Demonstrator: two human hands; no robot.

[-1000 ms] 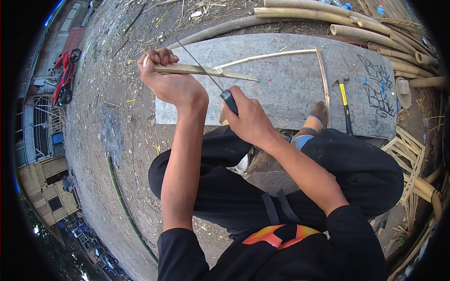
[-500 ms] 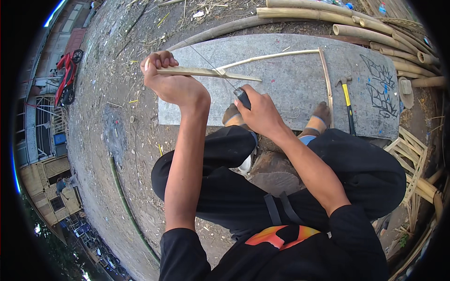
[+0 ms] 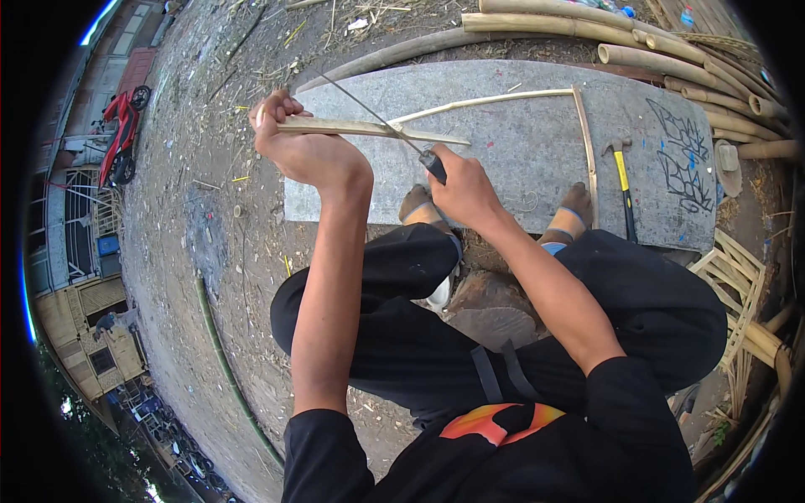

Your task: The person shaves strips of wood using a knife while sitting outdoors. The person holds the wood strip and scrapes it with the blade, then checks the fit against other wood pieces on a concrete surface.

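My left hand (image 3: 293,138) is closed around one end of a pale bamboo strip (image 3: 340,127), held above the left part of a grey board. My right hand (image 3: 465,189) grips the dark handle (image 3: 433,164) of a long, thin-bladed cutting tool; seen nearly edge-on, it could be a knife or a saw. Its blade (image 3: 365,106) slants up to the left and crosses the strip about midway. Behind them a thin bamboo piece (image 3: 486,101) lies on the board, meeting another strip (image 3: 584,138) at a corner.
The grey board (image 3: 528,168) lies before my feet. A yellow-and-black hammer (image 3: 622,189) rests on its right side. Bamboo poles (image 3: 671,67) are stacked at the far right, with a slatted bamboo frame (image 3: 734,277) nearer. A green pole (image 3: 226,360) lies on the ground at left.
My right hand has shifted slightly up, and the blade now shows broader and darker across the strip. My left hand and the strip have barely moved.
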